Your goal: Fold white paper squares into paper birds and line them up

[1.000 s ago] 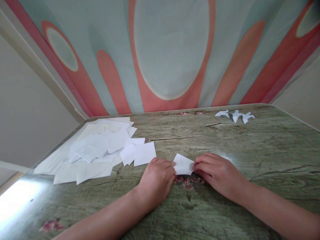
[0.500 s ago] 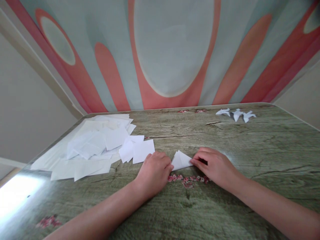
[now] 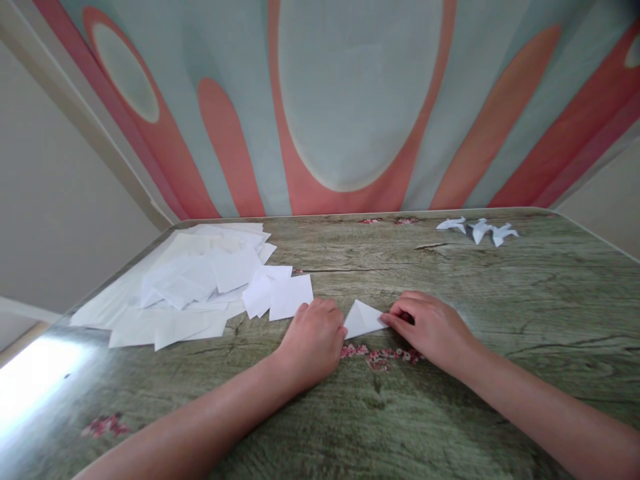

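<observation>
A small white sheet of paper (image 3: 363,319), folded into a triangle, lies on the tabletop between my two hands. My left hand (image 3: 316,339) is closed at its left corner, thumb and curled fingers pressed against the paper's edge. At the right corner, my right hand (image 3: 425,327) pinches the tip between thumb and forefinger. Just beyond my left hand lie a few square white paper pieces (image 3: 291,297), the nearest partly behind my knuckles.
A spread heap of white paper sheets (image 3: 185,273) covers the table's left side. Three folded white paper figures (image 3: 481,231) stand at the back right. The wood-patterned table (image 3: 540,320) meets a striped red and pale blue backdrop (image 3: 345,205) at its far edge.
The layers at the top of the folded paper, apart before, now lie together as one point. Both hands keep their corners. The whole view has shifted slightly.
</observation>
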`<state>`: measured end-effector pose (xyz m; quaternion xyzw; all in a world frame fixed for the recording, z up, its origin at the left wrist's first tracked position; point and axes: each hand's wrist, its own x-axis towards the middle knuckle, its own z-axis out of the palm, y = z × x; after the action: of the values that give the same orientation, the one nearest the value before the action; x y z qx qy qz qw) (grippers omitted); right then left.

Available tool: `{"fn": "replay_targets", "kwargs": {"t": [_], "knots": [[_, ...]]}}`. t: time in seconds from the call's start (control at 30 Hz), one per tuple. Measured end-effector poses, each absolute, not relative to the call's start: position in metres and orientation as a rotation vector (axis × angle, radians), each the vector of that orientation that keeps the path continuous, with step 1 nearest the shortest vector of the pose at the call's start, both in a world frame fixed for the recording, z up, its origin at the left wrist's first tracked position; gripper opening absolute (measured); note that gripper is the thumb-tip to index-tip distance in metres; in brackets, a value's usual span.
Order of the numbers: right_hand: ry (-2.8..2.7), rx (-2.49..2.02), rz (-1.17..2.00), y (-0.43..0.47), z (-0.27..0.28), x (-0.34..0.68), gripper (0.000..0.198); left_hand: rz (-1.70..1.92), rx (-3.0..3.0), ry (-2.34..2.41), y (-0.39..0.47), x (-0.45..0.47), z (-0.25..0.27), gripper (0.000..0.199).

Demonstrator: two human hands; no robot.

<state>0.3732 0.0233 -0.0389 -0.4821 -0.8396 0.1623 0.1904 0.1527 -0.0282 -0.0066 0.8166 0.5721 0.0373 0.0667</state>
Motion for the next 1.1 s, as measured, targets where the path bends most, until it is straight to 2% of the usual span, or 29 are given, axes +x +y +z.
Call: {"fn": "replay_targets", "kwargs": {"t": [0.5,0.9,1.0,1.1], "knots": [[-2.377,-1.381,0.401,0.0229,-0.0381,0.3721,0.027,-0.051,2.559,1.73,-0.0278,0.1569,-0.0046,0.029],[-2.372,-1.328,0.336,0.025,-0.0435,0.3733,0.028,-0.001,2.536,1.744,-0.029,0.1558,-0.0027,0.021],[-2.358,-1.306,0.273,0.0252,-0.0445,0.3735,0.023,0.051,2.666,1.569,-0.0296,0.1554,0.0001,0.031],[-2.369,-1.146,0.19,0.0164,-0.0429,0.3715,0.012,-0.071,2.817,1.345,-0.0324,0.1579,0.0025,0.038]]}}
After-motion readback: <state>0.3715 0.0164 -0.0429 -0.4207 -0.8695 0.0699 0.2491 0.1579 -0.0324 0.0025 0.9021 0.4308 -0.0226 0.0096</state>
